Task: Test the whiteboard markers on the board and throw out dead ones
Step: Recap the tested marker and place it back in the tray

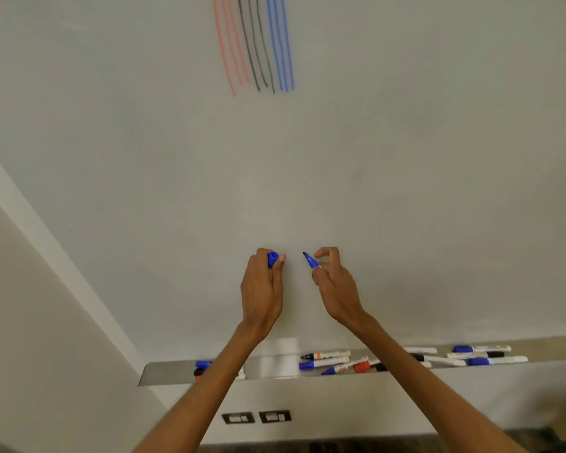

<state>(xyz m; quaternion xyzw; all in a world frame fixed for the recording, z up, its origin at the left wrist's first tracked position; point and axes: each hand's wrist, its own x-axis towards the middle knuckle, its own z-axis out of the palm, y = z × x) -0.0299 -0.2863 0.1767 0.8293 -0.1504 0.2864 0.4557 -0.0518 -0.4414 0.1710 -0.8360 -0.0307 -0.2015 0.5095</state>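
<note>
Blue marker (311, 260) uncapped, pinched in right hand (332, 282), tip up and pointing left, near whiteboard (406, 158); contact can't be told. Left hand (262, 286) curls round its blue cap (272, 259). Red, black and blue test lines (254, 44) sit high on board, so several look tested. Many capped markers (327, 362) lie in tray (275, 366); no bin visible, most testing and any discarding seem left

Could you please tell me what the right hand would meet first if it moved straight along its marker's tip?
Probably bare whiteboard: the right hand aims its blue marker up-left, just above the left hand and its blue cap. Depth is unclear.
</note>
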